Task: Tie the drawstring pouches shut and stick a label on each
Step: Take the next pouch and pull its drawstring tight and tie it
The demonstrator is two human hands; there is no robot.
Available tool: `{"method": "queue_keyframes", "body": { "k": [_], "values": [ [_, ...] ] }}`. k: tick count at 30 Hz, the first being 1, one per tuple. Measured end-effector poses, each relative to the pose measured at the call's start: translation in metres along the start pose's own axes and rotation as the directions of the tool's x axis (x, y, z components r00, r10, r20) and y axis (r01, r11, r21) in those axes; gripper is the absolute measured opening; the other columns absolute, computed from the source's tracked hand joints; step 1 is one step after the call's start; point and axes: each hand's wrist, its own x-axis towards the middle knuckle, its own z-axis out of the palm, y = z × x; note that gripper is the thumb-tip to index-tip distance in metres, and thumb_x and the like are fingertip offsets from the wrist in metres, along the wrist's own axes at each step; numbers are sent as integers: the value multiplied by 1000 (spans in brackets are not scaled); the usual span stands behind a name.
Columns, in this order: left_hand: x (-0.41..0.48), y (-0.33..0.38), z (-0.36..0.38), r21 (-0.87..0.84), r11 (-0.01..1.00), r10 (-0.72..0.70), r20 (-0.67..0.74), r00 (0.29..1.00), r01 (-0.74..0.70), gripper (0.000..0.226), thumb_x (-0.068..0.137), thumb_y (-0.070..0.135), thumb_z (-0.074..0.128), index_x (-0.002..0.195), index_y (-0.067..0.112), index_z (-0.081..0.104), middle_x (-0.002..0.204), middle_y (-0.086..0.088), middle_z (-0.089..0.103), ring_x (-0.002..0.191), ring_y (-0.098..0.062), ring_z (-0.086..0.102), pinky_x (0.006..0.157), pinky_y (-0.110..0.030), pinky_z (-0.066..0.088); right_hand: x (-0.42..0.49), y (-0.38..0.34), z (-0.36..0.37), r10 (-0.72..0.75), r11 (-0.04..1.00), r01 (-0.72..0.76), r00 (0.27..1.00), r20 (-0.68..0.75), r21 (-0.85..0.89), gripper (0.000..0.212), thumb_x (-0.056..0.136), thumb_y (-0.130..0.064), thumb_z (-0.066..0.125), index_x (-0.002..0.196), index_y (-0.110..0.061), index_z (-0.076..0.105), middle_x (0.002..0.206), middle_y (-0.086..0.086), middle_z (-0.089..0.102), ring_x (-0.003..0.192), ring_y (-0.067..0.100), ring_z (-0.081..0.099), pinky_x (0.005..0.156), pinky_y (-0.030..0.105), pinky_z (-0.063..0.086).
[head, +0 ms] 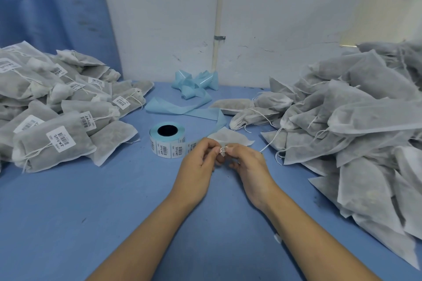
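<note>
We see a wide blue cloth-covered table that fills most of the view. On its right side sits a very big heap of soft grey-white fabric pouches without labels, with loose strings hanging out. On the left side is a smaller heap of the same grey-white pouches with white barcode labels stuck on them, and their necks are tied.

At the back, in the middle, lies a long curly strip of pale blue backing paper. Just in front of it stands a round roll of white barcode labels with a pale blue rim, and its loose end trails toward the hands.

Our left hand and right hand meet close together near the middle of the table, right beside the roll. Between them is one small grey-white fabric pouch, with its body pointing away from us and lying on the table. The fingers of both hands are curled in tight and pinch the thin white drawstring at the neck of that pouch, where it makes a little knot.
</note>
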Motion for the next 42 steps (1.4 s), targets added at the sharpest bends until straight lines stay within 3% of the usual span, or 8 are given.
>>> {"method": "queue_keyframes", "body": {
  "k": [3, 8, 17, 21, 27, 33, 42],
  "values": [
    [1, -2, 1, -16, 1000, -6, -9, 1000, 6, 18, 98, 9, 46, 84, 14, 55, 68, 2, 58, 65, -11, 54, 64, -21, 46, -1, 0, 1, 13, 1000, -14, 1000, 23, 27, 6, 81, -11, 63, 77, -7, 60, 72, 7, 61, 70, 18, 55, 64, 20, 43],
    [1, -4, 1, -22, 1000, -21, -11, 1000, 20, 16, 98, 12, 47, 86, 16, 55, 70, 2, 59, 67, -11, 54, 67, -23, 46, 1, 2, -1, 18, 999, -15, 998, -64, 50, 10, 84, -5, 60, 77, -13, 60, 72, 1, 63, 70, 11, 55, 66, 23, 38],
    [1, -3, 0, -2, 999, -39, -44, 998, 39, 15, 97, 14, 50, 84, 17, 57, 69, 4, 59, 61, -4, 53, 62, -13, 43, 2, 0, 0, 36, 982, -10, 990, -133, 187, 13, 88, -3, 56, 80, -12, 58, 69, -4, 63, 62, 5, 56, 57, 16, 39],
    [1, -2, 1, -6, 999, -54, -45, 998, 54, 15, 97, 13, 50, 85, 14, 58, 66, 2, 56, 59, -7, 50, 60, -13, 41, 2, -3, -2, 77, 948, -18, 982, -174, 317, 12, 89, -2, 55, 81, -10, 60, 72, -2, 66, 60, 6, 54, 60, 17, 42],
    [2, -2, 3, 44, 997, -66, -50, 997, 68, 15, 97, 15, 52, 82, 16, 58, 67, 1, 57, 60, -10, 49, 61, -18, 41, 3, -4, -2, 83, 926, -9, 980, -182, 378, 9, 89, -2, 54, 84, -8, 59, 72, -1, 68, 61, 5, 54, 57, 14, 43],
    [2, -2, 1, 59, 995, -74, -19, 997, 75, 15, 97, 16, 51, 83, 17, 57, 70, 1, 58, 62, -9, 48, 64, -21, 40, 3, -3, -2, 78, 930, -4, 979, -186, 368, 13, 88, -2, 56, 82, -13, 58, 77, -2, 72, 64, 3, 59, 56, 12, 45],
    [2, 0, 1, 46, 995, -84, -12, 996, 85, 13, 97, 13, 51, 86, 17, 58, 69, 6, 58, 58, -2, 49, 62, -15, 41, 2, -3, -3, 66, 916, 6, 984, -165, 402, 16, 89, -2, 56, 82, -16, 56, 84, 0, 74, 71, 4, 65, 62, 14, 48]
  ]
}}
